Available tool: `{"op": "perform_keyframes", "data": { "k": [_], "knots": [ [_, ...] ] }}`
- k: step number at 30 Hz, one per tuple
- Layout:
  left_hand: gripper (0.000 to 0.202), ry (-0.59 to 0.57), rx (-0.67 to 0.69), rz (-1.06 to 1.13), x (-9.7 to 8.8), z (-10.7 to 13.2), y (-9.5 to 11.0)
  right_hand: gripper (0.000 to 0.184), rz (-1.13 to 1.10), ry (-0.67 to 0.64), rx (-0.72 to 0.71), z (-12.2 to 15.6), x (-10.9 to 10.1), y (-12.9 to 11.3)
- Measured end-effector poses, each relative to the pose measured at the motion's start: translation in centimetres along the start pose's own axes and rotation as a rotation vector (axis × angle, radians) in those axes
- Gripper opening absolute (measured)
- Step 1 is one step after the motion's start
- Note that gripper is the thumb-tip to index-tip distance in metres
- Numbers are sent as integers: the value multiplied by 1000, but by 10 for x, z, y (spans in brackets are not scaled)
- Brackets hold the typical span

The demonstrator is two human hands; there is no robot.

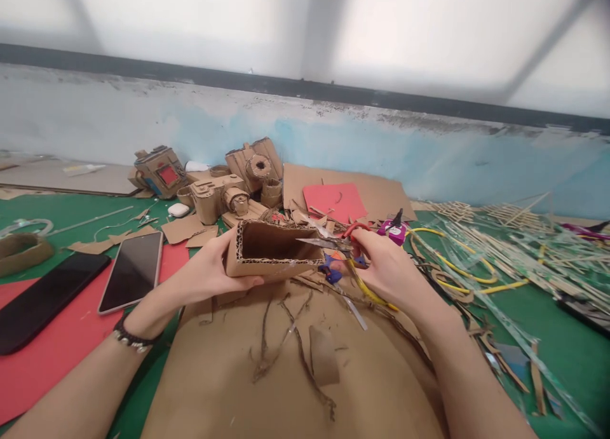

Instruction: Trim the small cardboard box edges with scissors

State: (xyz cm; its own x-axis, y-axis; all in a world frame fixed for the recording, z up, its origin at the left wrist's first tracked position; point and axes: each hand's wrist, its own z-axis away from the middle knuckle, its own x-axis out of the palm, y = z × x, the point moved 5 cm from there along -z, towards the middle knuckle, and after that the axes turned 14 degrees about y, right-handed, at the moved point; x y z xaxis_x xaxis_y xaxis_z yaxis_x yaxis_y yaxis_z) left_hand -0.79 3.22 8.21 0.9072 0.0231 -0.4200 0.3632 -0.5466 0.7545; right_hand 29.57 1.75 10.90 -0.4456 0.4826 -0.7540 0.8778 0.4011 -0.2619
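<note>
My left hand grips the left end of an open cardboard box, thumb along its near wall. The box's hollow side faces up toward me, and its cut edges show the corrugation. In my right hand is a pair of scissors with red handles. Their blades point left and reach over the box's right rim; whether they touch the cardboard I cannot tell. Below the box lies a large cardboard sheet with torn strips and a small curved cardboard piece on it.
Cardboard model cameras stand at the back against the wall. Two phones lie on red paper at the left. Yellow tubing, thin wooden sticks and scraps cover the green table at the right. A purple tape measure sits beyond my right hand.
</note>
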Motion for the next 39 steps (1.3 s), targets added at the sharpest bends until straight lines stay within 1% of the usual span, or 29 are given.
{"op": "perform_keyframes", "data": {
  "k": [3,7,9,13,17,22,24,28,31,36,39],
  "knots": [
    [54,-11,-23,-4,-3,1,-1,52,11,8,-20,-1,-1,4],
    [54,-23,-73,17,-4,2,-3,57,72,-4,33,0,-3,11],
    [54,-33,-73,24,-3,2,-3,56,58,-38,32,2,-4,8],
    [56,-66,-72,53,-1,2,-2,50,3,-91,-16,3,-1,-5],
    [56,-78,-94,61,-2,2,-1,51,-7,-70,-32,3,2,-9],
    [58,-69,-120,44,-3,2,-3,54,43,-35,-26,3,2,2],
    [58,-64,-127,38,-3,3,-5,53,54,-31,-21,4,1,3],
    [59,-96,-109,72,-1,3,-5,44,-15,-49,-41,5,2,-9],
    [61,-118,-127,87,-1,4,-4,45,-51,-53,-25,5,4,-14],
    [59,-166,-204,109,-3,5,-8,57,51,-57,-4,5,5,-3],
    [56,-195,-226,116,-3,5,-11,56,106,-68,10,5,3,1]
  ]
}}
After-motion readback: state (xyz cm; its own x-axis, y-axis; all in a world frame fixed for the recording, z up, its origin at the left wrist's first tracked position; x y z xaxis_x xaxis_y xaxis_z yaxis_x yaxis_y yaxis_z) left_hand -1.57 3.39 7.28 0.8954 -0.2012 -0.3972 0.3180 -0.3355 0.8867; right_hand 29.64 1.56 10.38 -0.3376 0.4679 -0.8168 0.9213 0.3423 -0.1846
